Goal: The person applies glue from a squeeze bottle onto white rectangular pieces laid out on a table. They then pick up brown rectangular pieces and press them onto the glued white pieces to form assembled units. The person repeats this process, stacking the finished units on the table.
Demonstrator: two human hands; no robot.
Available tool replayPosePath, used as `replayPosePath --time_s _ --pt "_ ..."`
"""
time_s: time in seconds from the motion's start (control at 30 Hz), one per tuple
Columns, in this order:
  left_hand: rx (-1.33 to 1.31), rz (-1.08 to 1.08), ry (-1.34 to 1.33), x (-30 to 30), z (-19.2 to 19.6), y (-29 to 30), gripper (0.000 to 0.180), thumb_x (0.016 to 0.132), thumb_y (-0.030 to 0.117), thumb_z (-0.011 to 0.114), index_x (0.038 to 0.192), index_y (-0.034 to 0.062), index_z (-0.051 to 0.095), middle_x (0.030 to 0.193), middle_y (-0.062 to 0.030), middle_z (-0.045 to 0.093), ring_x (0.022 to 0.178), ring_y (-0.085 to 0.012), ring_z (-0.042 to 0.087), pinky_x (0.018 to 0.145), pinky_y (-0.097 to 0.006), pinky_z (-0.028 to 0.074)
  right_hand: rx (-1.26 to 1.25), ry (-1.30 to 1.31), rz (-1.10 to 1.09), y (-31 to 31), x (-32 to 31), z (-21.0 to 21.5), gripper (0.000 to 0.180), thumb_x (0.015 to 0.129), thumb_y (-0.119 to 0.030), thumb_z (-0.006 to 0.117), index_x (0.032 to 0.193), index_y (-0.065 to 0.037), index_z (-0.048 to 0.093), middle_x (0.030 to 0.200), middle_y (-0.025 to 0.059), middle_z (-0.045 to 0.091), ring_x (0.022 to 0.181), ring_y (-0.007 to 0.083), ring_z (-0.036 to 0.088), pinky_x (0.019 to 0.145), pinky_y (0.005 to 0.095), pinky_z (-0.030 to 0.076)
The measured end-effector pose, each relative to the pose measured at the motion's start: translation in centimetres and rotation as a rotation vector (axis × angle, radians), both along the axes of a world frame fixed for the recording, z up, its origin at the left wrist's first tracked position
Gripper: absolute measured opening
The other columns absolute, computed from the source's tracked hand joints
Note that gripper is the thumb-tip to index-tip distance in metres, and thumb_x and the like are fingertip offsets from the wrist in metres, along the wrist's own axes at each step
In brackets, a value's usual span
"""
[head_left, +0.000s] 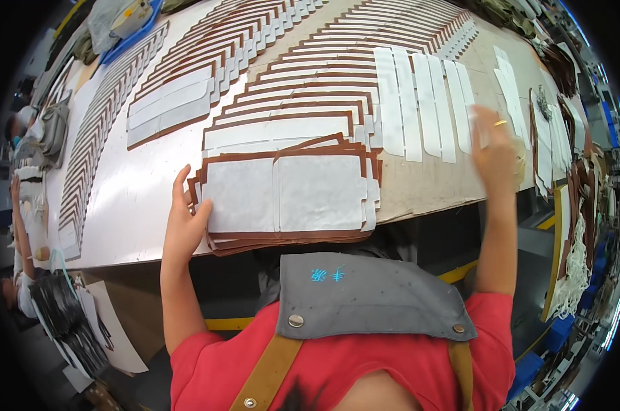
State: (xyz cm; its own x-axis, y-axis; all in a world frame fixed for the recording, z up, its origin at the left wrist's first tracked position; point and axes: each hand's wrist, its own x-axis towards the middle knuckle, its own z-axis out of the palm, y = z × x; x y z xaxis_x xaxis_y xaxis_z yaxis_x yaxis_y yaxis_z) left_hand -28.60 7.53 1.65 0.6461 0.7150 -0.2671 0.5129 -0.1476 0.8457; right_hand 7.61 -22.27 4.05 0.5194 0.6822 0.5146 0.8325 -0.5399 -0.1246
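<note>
A stack of brown panels with pale grey-white backing pieces (320, 195) lies at the table's front edge, its layers slightly askew. Against the stack's left edge rests my left hand (188, 216), thumb and index finger spread apart. My right hand (493, 140), with a ring on one finger, is over the right part of the table, beside long white strips (458, 103). Motion smears its fingers, so whether it holds anything is unclear. Just by that hand shows a pale yellowish thing (520, 163), too blurred to name.
Long overlapping rows of brown-edged panels (296, 75) cover the table (419, 185) toward the back and left. More white strips (512, 96) lie at the right. A blue tray (133, 38) stands far left. Another person's arm (21, 219) shows at the left edge.
</note>
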Motion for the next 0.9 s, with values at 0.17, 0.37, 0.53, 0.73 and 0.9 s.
replayPosePath --time_s 0.17,0.37,0.53,0.73,0.9 --pt "-0.036 -0.100 0.078 0.0 0.2 1.0 0.070 0.082 -0.001 0.052 0.144 0.0131 0.021 0.117 -0.0171 0.054 0.091 -0.0153 0.054 0.079 -0.029 0.045 -0.444 0.139 -0.870 -9.0 9.3 1.3 0.056 0.087 -0.049 0.051 0.110 0.002 0.059 0.104 0.0210 0.063 0.095 0.0364 0.061 0.083 0.0408 0.047" --pt "0.621 -0.083 0.110 5.7 3.1 0.7 0.041 0.085 0.010 0.059 0.124 0.0046 0.050 0.108 -0.0157 0.059 0.096 -0.0290 0.057 0.084 -0.039 0.045 -0.375 0.718 -0.572 -10.1 8.4 0.9 0.070 0.076 -0.057 0.061 0.110 0.004 0.059 0.100 0.0205 0.064 0.095 0.0315 0.063 0.082 0.0363 0.047" --pt "0.769 -0.629 -0.143 16.4 2.6 -3.3 0.029 0.083 0.010 0.060 0.111 0.0043 0.057 0.115 -0.0129 0.057 0.103 -0.0304 0.054 0.089 -0.038 0.041 -0.064 1.018 -0.600 -15.1 11.9 -1.2 0.065 0.079 -0.055 0.061 0.116 -0.001 0.057 0.101 0.0115 0.064 0.091 0.0233 0.063 0.077 0.0329 0.049" --pt "0.873 -0.775 -0.287 24.5 -1.9 -7.5 0.024 0.082 0.013 0.060 0.104 0.0030 0.058 0.120 -0.0106 0.054 0.111 -0.0283 0.049 0.094 -0.040 0.037 0.964 1.430 0.016 -8.8 12.8 -1.0 0.059 0.089 -0.054 0.050 0.126 -0.008 0.047 0.108 0.0083 0.061 0.081 0.0162 0.063 0.064 0.0281 0.052" --pt "0.950 -0.744 -0.260 25.5 -3.7 -7.3 0.019 0.080 0.010 0.060 0.098 0.0041 0.058 0.119 -0.0093 0.054 0.111 -0.0274 0.048 0.093 -0.042 0.037 1.008 1.423 0.185 0.8 13.7 -1.7 0.059 0.083 -0.060 0.055 0.114 -0.011 0.054 0.096 0.0039 0.064 0.065 0.0092 0.058 0.049 0.0221 0.046"
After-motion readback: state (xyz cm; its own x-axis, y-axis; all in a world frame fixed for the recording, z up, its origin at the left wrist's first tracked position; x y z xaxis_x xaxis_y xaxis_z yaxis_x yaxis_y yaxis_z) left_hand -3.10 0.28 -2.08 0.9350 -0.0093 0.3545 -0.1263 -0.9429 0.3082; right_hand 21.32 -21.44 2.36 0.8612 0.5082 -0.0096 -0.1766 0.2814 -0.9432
